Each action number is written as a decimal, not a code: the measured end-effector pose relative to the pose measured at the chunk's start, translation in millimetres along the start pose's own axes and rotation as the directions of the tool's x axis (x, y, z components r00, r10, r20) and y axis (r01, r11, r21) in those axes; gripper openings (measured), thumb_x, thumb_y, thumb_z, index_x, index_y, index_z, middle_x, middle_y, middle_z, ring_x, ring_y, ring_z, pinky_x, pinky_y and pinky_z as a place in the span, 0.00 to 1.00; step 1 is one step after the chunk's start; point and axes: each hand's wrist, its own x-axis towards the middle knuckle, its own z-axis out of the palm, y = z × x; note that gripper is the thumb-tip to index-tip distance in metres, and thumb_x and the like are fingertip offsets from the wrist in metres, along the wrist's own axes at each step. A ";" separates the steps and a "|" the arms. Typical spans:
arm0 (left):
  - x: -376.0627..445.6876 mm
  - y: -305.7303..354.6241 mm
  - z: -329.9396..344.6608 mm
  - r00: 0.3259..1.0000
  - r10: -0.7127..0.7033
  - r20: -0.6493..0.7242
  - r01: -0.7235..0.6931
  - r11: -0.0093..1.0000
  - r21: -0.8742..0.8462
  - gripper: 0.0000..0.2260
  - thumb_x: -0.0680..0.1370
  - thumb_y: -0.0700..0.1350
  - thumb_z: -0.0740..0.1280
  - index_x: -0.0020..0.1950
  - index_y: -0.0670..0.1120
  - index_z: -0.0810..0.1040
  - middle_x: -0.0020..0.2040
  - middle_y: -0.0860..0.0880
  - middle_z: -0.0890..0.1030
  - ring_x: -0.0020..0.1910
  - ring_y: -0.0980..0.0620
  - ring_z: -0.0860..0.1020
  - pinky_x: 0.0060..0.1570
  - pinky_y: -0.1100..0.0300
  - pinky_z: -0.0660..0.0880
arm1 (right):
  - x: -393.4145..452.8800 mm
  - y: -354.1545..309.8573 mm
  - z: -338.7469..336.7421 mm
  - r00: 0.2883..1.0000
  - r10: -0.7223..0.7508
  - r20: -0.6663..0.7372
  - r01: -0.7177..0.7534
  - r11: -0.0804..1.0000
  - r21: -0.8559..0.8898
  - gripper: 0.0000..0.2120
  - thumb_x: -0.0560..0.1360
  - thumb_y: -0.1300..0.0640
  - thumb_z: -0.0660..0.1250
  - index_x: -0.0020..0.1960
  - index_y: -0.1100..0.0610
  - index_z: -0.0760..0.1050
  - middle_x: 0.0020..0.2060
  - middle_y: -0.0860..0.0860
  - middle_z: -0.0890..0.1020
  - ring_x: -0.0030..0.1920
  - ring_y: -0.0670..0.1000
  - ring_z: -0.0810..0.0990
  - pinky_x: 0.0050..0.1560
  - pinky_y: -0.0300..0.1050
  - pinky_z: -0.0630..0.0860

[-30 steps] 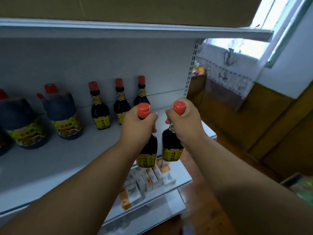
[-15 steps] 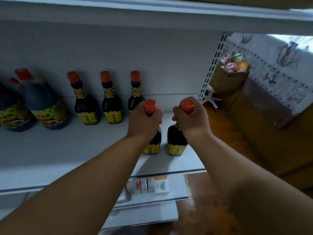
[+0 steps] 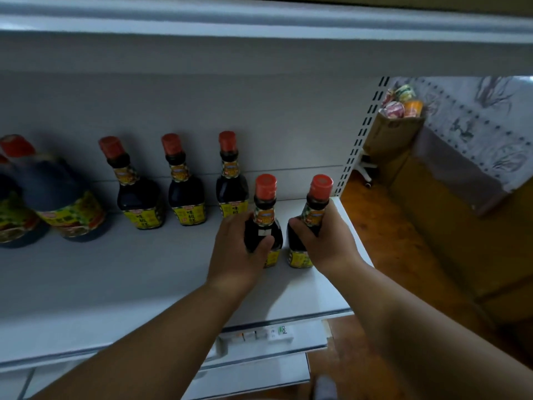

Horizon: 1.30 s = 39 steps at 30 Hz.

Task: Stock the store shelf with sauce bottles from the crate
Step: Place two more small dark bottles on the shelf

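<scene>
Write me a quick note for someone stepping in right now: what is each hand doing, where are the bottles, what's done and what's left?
Left hand grips the left bottle by its body. Right hand grips the right bottle the same way.
Both bottles stand upright on the shelf, near its right end, in front of the back row of three small bottles.
Done: three at the back, these two set down.
Left: let go, perhaps push them back in line. The crate is out of view.

Shelf front half bare, wide open left of the hands. Back row blocked: three small bottles w/ big jugs far left. Upper shelf caps headroom.
</scene>
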 end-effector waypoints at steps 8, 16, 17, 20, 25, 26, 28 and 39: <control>44.5 2.1 29.7 0.999 -0.010 0.047 0.007 0.998 0.069 0.27 0.73 0.53 0.69 0.71 0.61 0.65 0.65 0.50 0.74 0.62 0.49 0.76 0.58 0.49 0.76 | 45.3 15.4 -9.7 0.997 -0.076 -0.032 0.071 0.990 -0.118 0.18 0.67 0.38 0.69 0.51 0.43 0.69 0.45 0.44 0.79 0.47 0.48 0.80 0.47 0.53 0.81; 53.7 2.1 51.8 0.997 -0.065 -0.034 0.068 0.993 0.098 0.31 0.76 0.47 0.69 0.75 0.62 0.59 0.69 0.52 0.72 0.65 0.49 0.74 0.60 0.47 0.75 | 68.5 15.9 -16.0 0.998 -0.057 -0.002 0.055 0.980 -0.189 0.22 0.65 0.38 0.71 0.53 0.45 0.69 0.48 0.47 0.76 0.48 0.51 0.78 0.49 0.55 0.80; 52.5 4.1 55.3 0.993 -0.098 -0.068 0.103 0.992 0.075 0.32 0.75 0.47 0.69 0.75 0.60 0.59 0.70 0.51 0.72 0.66 0.49 0.74 0.61 0.47 0.75 | 73.6 14.6 -18.1 0.999 -0.046 0.004 0.046 0.979 -0.199 0.23 0.66 0.38 0.72 0.54 0.47 0.70 0.48 0.48 0.77 0.48 0.51 0.78 0.50 0.55 0.80; 41.1 3.7 68.5 0.962 -0.199 -0.187 0.189 0.980 -0.066 0.30 0.76 0.49 0.69 0.75 0.54 0.61 0.68 0.50 0.73 0.65 0.49 0.75 0.62 0.47 0.74 | 81.9 16.6 -23.6 1.000 -0.013 0.007 0.014 0.976 -0.217 0.25 0.68 0.40 0.72 0.59 0.50 0.69 0.52 0.50 0.75 0.51 0.53 0.77 0.52 0.56 0.79; 36.7 6.2 77.6 0.939 -0.229 -0.257 0.212 0.973 -0.092 0.23 0.77 0.50 0.68 0.71 0.52 0.67 0.64 0.50 0.76 0.60 0.49 0.77 0.58 0.50 0.76 | 81.4 25.7 -19.9 1.000 0.002 0.003 -0.001 0.971 -0.237 0.28 0.71 0.43 0.72 0.66 0.50 0.66 0.58 0.51 0.72 0.58 0.53 0.74 0.58 0.55 0.76; 40.6 6.6 76.2 0.933 -0.245 -0.263 0.230 0.969 -0.087 0.22 0.77 0.49 0.68 0.69 0.52 0.68 0.63 0.50 0.77 0.58 0.50 0.78 0.56 0.52 0.76 | 83.4 23.8 -18.8 1.000 0.012 0.001 -0.011 0.972 -0.234 0.28 0.71 0.43 0.72 0.66 0.50 0.66 0.58 0.51 0.72 0.58 0.54 0.74 0.58 0.55 0.77; 47.2 8.1 74.0 0.928 -0.274 -0.254 0.260 0.962 -0.087 0.20 0.77 0.47 0.68 0.68 0.53 0.70 0.62 0.51 0.78 0.57 0.51 0.78 0.54 0.56 0.74 | 86.8 18.5 -18.5 0.999 0.038 -0.001 -0.038 0.972 -0.233 0.29 0.71 0.42 0.72 0.67 0.51 0.65 0.60 0.52 0.72 0.60 0.55 0.74 0.58 0.56 0.76; 26.0 12.1 87.6 0.835 -0.536 -0.120 0.434 0.778 -0.454 0.18 0.77 0.39 0.65 0.66 0.51 0.69 0.55 0.48 0.78 0.49 0.51 0.77 0.49 0.59 0.73 | 48.9 -12.3 0.1 0.958 -0.285 -0.024 0.278 0.948 -0.158 0.11 0.77 0.49 0.68 0.55 0.52 0.71 0.50 0.48 0.75 0.47 0.49 0.75 0.42 0.42 0.70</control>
